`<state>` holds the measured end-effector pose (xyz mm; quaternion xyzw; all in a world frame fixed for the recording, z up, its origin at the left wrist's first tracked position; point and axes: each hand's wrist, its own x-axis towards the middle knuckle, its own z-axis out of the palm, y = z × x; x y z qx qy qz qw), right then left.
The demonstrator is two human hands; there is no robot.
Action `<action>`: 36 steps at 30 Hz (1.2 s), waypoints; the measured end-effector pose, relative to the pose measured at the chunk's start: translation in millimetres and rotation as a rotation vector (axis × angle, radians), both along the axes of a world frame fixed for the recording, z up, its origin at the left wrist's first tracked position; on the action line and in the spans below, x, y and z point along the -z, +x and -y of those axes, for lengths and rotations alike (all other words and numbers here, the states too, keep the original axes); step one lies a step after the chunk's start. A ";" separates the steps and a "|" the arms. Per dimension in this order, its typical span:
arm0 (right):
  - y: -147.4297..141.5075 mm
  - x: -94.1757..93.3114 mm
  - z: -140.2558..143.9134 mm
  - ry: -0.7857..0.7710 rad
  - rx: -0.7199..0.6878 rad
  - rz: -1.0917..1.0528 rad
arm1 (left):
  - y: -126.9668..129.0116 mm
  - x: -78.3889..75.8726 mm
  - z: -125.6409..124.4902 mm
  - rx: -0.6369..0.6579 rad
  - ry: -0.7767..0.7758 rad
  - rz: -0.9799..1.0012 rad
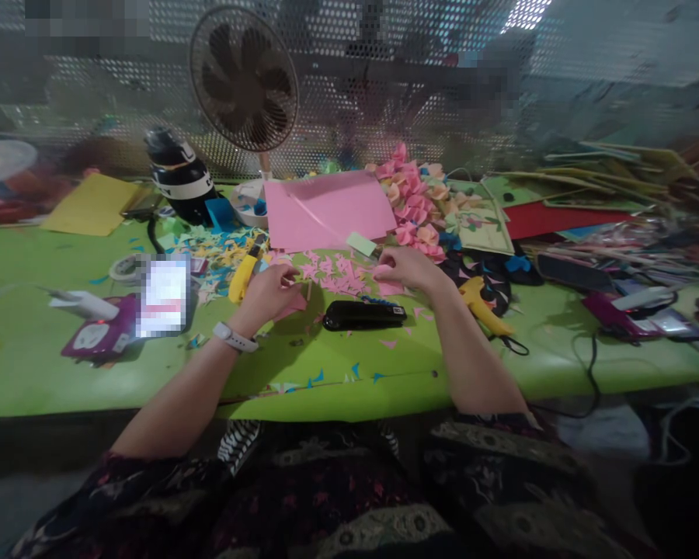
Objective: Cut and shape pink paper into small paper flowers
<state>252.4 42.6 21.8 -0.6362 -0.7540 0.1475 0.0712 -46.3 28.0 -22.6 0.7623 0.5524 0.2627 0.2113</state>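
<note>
Green tabletop (46,357) carries your work | pink sheet (326,208) lies beyond your hands | black stapler (364,314) sits between your forearms | your left hand (271,291) pinches a pink paper piece (296,301) | your right hand (406,268), fingers curled, presses pink scraps (338,273) at mid-tabletop.

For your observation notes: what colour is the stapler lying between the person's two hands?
Black; the stapler shows best in the head view, lying on the green table.
</note>
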 end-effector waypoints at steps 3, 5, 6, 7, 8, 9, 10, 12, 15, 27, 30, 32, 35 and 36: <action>-1.0 2.1 -1.6 0.051 0.027 -0.049 | -0.1 2.1 -0.4 0.008 0.026 0.030; -1.8 4.0 -3.0 0.085 0.033 -0.034 | 0.3 2.2 -0.1 0.003 0.021 0.043; -2.1 5.0 -3.6 0.099 0.046 -0.026 | 0.6 1.8 0.2 0.001 0.012 0.050; -2.3 5.9 -4.2 0.108 0.061 -0.024 | 0.8 1.1 0.5 0.000 0.000 0.059; -2.3 6.8 -4.7 0.114 0.073 -0.026 | 1.1 0.4 0.8 0.000 -0.013 0.067; -2.2 7.5 -5.2 0.122 0.078 -0.030 | 1.3 -0.2 1.1 0.002 -0.024 0.074; -2.1 8.0 -5.7 0.133 0.077 -0.034 | 1.3 -0.8 1.1 0.003 -0.030 0.079; -2.1 8.3 -6.6 0.179 0.086 -0.056 | 1.4 -1.3 0.8 -0.003 -0.016 0.084; -5.5 5.7 -6.2 0.252 0.167 -0.265 | 2.5 -2.4 0.5 -0.023 0.058 0.136; -75.1 -6.0 46.2 0.032 -0.161 -1.049 | 20.1 -21.0 24.9 0.220 -0.360 0.945; -73.1 -9.4 44.0 0.031 -0.045 -1.206 | 18.7 -19.0 22.8 0.153 -0.365 1.004; -69.7 -13.1 41.2 -0.094 0.027 -1.318 | 18.1 -19.9 22.3 0.150 -0.375 1.032; -68.1 -17.6 40.9 -0.309 0.083 -1.365 | 18.6 -23.3 25.2 0.181 -0.369 0.994; -68.7 -18.4 41.8 -0.356 0.085 -1.362 | 19.1 -24.2 26.6 0.193 -0.354 0.968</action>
